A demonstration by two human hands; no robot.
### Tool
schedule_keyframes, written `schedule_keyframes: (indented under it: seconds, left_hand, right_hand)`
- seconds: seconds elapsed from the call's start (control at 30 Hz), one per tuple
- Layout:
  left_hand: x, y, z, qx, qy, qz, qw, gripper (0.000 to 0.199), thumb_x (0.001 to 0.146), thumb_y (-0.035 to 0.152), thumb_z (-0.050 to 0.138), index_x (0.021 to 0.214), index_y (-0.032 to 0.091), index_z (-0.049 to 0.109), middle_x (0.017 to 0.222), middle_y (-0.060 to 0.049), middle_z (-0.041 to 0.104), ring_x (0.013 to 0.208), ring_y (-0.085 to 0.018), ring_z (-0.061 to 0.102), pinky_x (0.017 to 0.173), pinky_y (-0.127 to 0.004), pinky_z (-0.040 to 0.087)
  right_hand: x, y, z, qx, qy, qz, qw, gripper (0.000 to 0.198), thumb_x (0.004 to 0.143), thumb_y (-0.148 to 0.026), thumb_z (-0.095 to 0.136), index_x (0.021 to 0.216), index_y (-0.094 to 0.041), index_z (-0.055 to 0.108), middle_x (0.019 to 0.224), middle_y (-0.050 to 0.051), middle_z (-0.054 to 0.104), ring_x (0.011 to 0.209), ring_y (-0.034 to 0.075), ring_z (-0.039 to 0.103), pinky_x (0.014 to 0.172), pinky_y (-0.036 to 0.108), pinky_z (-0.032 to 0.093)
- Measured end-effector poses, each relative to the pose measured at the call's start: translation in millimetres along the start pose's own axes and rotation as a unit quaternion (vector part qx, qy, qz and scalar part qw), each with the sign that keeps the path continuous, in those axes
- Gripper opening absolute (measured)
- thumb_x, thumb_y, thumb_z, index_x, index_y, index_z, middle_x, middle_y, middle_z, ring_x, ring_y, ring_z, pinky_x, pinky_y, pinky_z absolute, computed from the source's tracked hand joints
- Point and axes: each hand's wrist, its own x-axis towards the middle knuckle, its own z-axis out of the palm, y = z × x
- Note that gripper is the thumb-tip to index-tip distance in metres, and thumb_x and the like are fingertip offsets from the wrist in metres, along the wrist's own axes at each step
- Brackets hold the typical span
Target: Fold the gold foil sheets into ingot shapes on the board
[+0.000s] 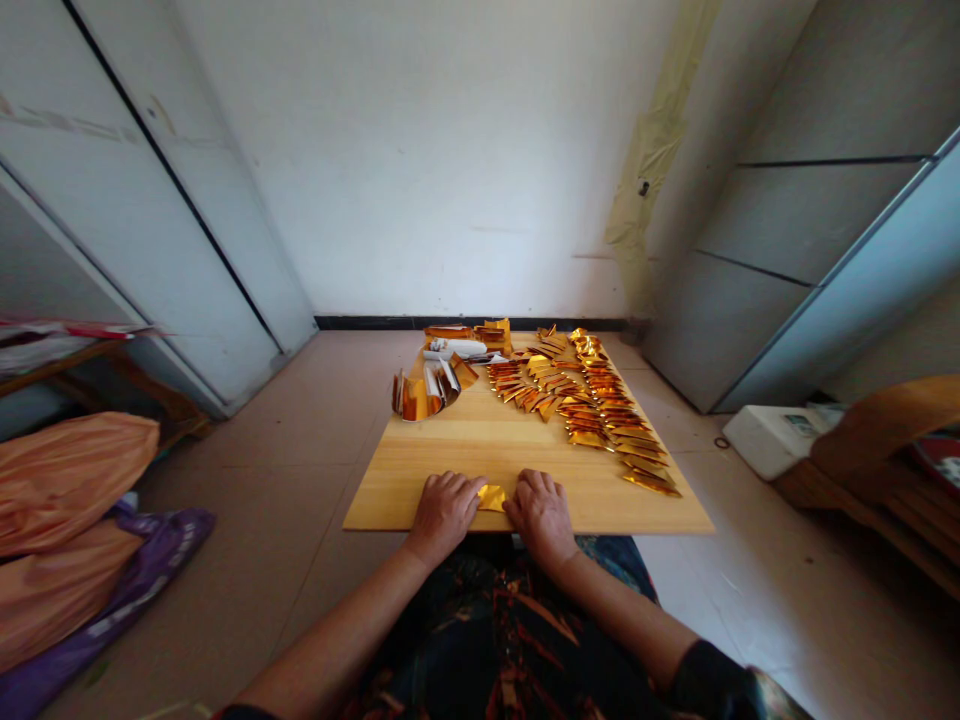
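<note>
One foil piece [492, 498] near the board's [450, 445] front edge, room beyond

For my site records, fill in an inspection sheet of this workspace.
Surface: board, pale wood.
Work items: gold piece near the front edge; folded pieces at right; curled sheets at far left.
Clutter: orange bundle and purple bag at left; white box at right.
Hands: left hand at the gold piece's left end, right hand at its right end.
Cables: nothing seen.
Surroundings: wall with tape behind; grey cabinet at right.
</note>
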Motion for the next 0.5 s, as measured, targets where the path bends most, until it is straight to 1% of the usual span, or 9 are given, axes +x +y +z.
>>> schedule_keyframes:
  seconds: [0.07, 0.13, 0.23, 0.27, 0.33, 0.43, 0.5]
  left_hand:
    - [0, 1, -1, -0.001, -0.003, 0.001, 1.000, 0.020, 0.088, 0.023, 0.051, 0.105, 0.024, 0.062, 0.081, -0.004, 0.060, 0.079, -0.019, 0.050, 0.069, -0.032, 0.033]
    - [0, 1, -2, -0.006, -0.006, 0.004, 1.000, 0.015, 0.088, 0.022, 0.052, 0.096, 0.025, 0.064, 0.079, -0.003, 0.058, 0.080, -0.019, 0.049, 0.069, -0.032, 0.032]
    - [-1, 2, -3, -0.014, 0.006, 0.018, 1.000, 0.013, 0.088, 0.023, 0.052, 0.089, 0.025, 0.065, 0.085, -0.004, 0.058, 0.083, -0.018, 0.048, 0.071, -0.032, 0.033]
    - [-2, 2, -3, -0.016, 0.007, 0.028, 0.999, 0.013, 0.088, 0.023, 0.052, 0.090, 0.024, 0.065, 0.089, -0.004, 0.059, 0.085, -0.018, 0.049, 0.073, -0.033, 0.034]
    - [-3, 1, -4, -0.023, 0.002, 0.049, 0.999, 0.014, 0.088, 0.022, 0.052, 0.094, 0.023, 0.064, 0.095, -0.005, 0.060, 0.090, -0.018, 0.049, 0.076, -0.034, 0.035]
    - [-6, 0, -8, -0.037, -0.015, 0.062, 0.997, 0.019, 0.088, 0.020, 0.050, 0.101, 0.024, 0.063, 0.098, -0.005, 0.062, 0.094, -0.019, 0.050, 0.080, -0.036, 0.035]
    - [-7, -2, -11, -0.046, -0.022, 0.062, 0.997, 0.021, 0.088, 0.021, 0.051, 0.104, 0.024, 0.063, 0.100, -0.004, 0.062, 0.095, -0.019, 0.050, 0.082, -0.037, 0.035]
  right_hand:
    - [-1, 0, 0, 0.000, -0.003, 0.003, 1.000, 0.010, 0.087, -0.028, 0.057, 0.080, -0.020, 0.057, 0.100, 0.006, 0.058, 0.093, 0.022, 0.047, 0.078, 0.034, 0.035]
    - [-1, -1, 2, 0.001, 0.004, 0.001, 1.000, 0.008, 0.087, -0.026, 0.056, 0.083, -0.020, 0.057, 0.102, 0.007, 0.058, 0.094, 0.021, 0.047, 0.079, 0.034, 0.034]
    - [-2, 0, 4, 0.008, 0.026, -0.042, 0.999, 0.004, 0.088, -0.023, 0.055, 0.089, -0.021, 0.058, 0.111, 0.007, 0.056, 0.099, 0.021, 0.046, 0.082, 0.034, 0.033]
    - [-1, 1, 5, 0.013, 0.031, -0.064, 0.997, 0.004, 0.089, -0.022, 0.054, 0.089, -0.021, 0.059, 0.112, 0.007, 0.056, 0.099, 0.021, 0.046, 0.082, 0.034, 0.032]
    - [-1, 3, 5, 0.023, 0.028, -0.101, 0.994, 0.006, 0.089, -0.021, 0.054, 0.086, -0.021, 0.060, 0.106, 0.005, 0.059, 0.096, 0.020, 0.047, 0.082, 0.033, 0.031]
    - [0, 7, 2, 0.045, 0.003, -0.133, 0.990, 0.010, 0.090, -0.021, 0.053, 0.084, -0.021, 0.061, 0.091, 0.003, 0.061, 0.087, 0.018, 0.048, 0.080, 0.031, 0.031]
    - [-1, 10, 0, 0.058, -0.009, -0.151, 0.987, 0.010, 0.091, -0.022, 0.053, 0.087, -0.021, 0.062, 0.089, 0.003, 0.061, 0.086, 0.017, 0.048, 0.080, 0.031, 0.032]
